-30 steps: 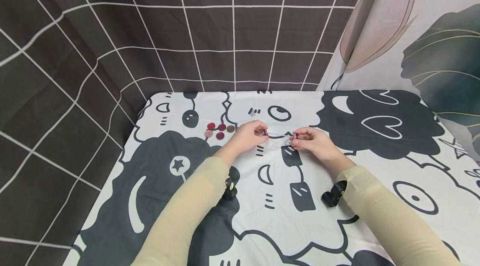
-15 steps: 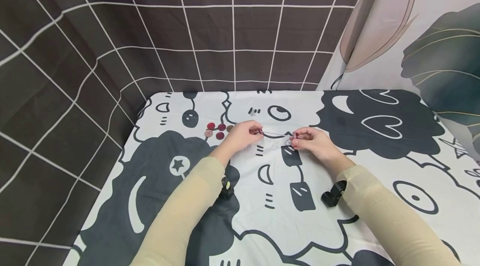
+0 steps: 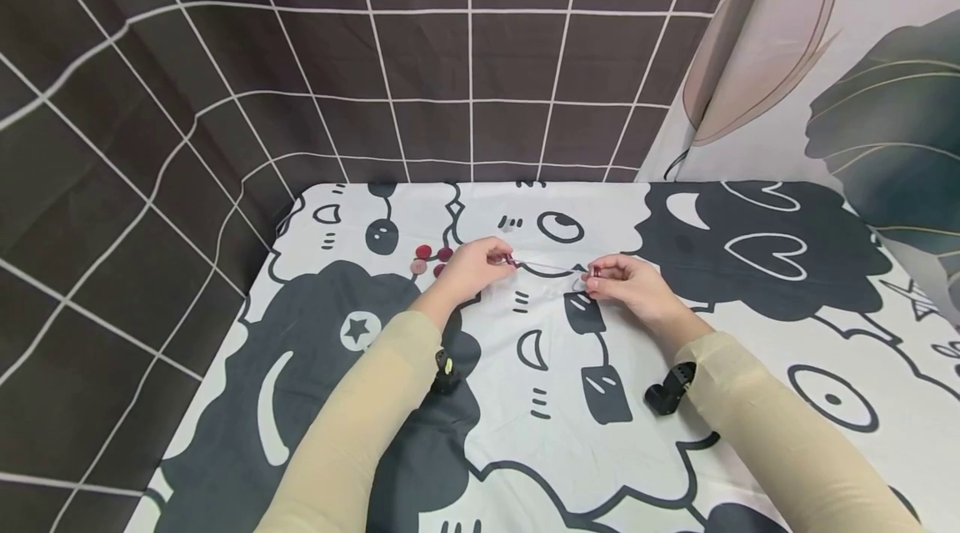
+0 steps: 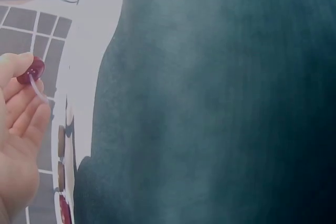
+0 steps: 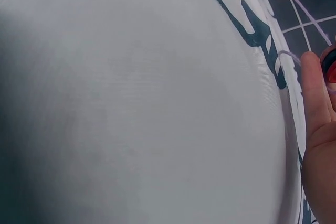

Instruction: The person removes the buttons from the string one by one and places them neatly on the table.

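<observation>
My left hand [image 3: 474, 268] pinches a dark red button [image 4: 34, 71] between thumb and fingertips. A thin pale cord [image 5: 310, 16] passes through this button and stretches, nearly straight, to my right hand [image 3: 633, 287]. There the thumb and fingers pinch a red button [image 5: 331, 72] with a dark piece against it; how many pieces are held is unclear. A small loop of cord hangs at the right fingertips. Loose buttons lie just left of my left hand: a red one [image 3: 423, 252], a pink one [image 3: 417, 266] and dark red ones [image 3: 445, 253], partly behind the hand.
A patterned black, white and grey cloth [image 3: 558, 450] covers the table. Behind it hangs a dark grid curtain [image 3: 420, 57], with a leaf-print curtain [image 3: 885, 124] at the right. Brown buttons [image 4: 61, 141] stand out beside my left hand in the left wrist view.
My left hand has moved left with its button, lengthening the cord between the hands and covering the brown button in the head view. My right hand has stayed nearly still.
</observation>
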`<state>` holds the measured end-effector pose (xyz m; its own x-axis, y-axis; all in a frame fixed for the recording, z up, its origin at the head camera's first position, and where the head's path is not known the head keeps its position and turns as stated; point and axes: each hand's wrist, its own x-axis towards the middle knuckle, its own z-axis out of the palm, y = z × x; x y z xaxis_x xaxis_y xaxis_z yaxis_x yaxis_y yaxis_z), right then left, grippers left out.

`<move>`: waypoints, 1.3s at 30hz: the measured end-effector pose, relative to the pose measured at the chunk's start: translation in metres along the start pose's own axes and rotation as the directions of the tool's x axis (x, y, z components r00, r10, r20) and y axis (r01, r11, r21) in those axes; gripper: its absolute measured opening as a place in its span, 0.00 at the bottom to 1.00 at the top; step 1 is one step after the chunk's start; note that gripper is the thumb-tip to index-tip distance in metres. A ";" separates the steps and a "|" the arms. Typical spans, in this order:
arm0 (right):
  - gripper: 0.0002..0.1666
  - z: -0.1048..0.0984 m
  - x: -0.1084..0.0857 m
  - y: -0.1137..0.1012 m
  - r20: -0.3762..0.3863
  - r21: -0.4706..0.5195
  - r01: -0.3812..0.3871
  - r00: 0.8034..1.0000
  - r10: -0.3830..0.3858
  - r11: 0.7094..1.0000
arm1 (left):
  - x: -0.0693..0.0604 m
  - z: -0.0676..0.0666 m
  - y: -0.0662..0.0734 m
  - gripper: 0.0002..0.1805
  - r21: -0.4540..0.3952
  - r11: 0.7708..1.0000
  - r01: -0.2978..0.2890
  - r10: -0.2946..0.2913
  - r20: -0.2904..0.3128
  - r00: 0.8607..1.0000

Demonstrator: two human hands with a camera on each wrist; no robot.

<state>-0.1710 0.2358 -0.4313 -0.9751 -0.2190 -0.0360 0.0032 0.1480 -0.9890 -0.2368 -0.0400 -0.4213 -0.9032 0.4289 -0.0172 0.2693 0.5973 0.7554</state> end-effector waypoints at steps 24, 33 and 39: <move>0.22 -0.004 0.000 0.000 -0.007 -0.006 0.022 1.000 -0.023 1.000 | -0.002 -0.012 -0.009 0.17 0.034 0.999 0.021 -0.020 -0.029 0.999; 0.24 0.000 -0.001 0.003 -0.010 -0.022 0.013 1.000 -0.013 1.000 | -0.007 -0.020 -0.014 0.17 0.085 0.994 0.075 -0.073 -0.026 0.997; 0.24 -0.002 -0.001 0.001 -0.009 -0.028 0.027 1.000 -0.028 0.999 | -0.007 -0.023 -0.016 0.16 0.118 0.979 0.167 -0.162 -0.049 0.986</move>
<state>-0.1703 0.2380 -0.4321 -0.9766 -0.2148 -0.0073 -0.0298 0.1692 -0.9851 -0.2421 -0.0682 -0.4181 -0.9500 0.2930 -0.1075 0.1525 0.7364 0.6591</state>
